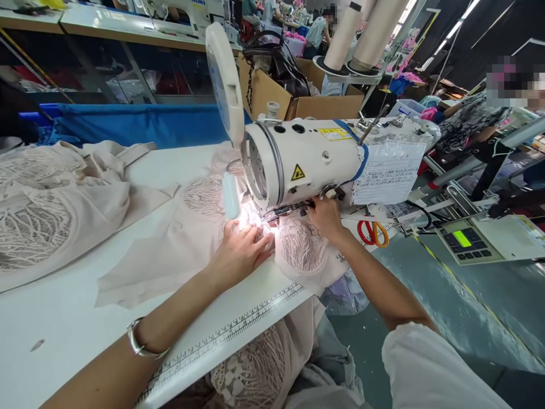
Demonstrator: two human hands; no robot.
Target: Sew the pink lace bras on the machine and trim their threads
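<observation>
A white sewing machine (306, 159) stands in front of me, its lamp lighting the needle area. My left hand (238, 253) lies with fingers stretched over pale pink lace fabric close to the needle. Just right of the needle, a beige lace bra cup (300, 244) rests on the machine bed. My right hand (327, 218) reaches beneath the machine head, beside that cup; its fingertips are partly hidden by the machine, so its grip is unclear. A beige bra piece (170, 250) spreads across the table to the left of my left hand.
More beige lace bra pieces (38, 210) are heaped at far left; another (259, 363) hangs over my lap. Red-and-orange-handled scissors (372, 233) lie right of my right hand. A printed ruler (238, 324) follows the table's front edge. Behind are a cardboard box (327, 108) and thread cones (343, 40).
</observation>
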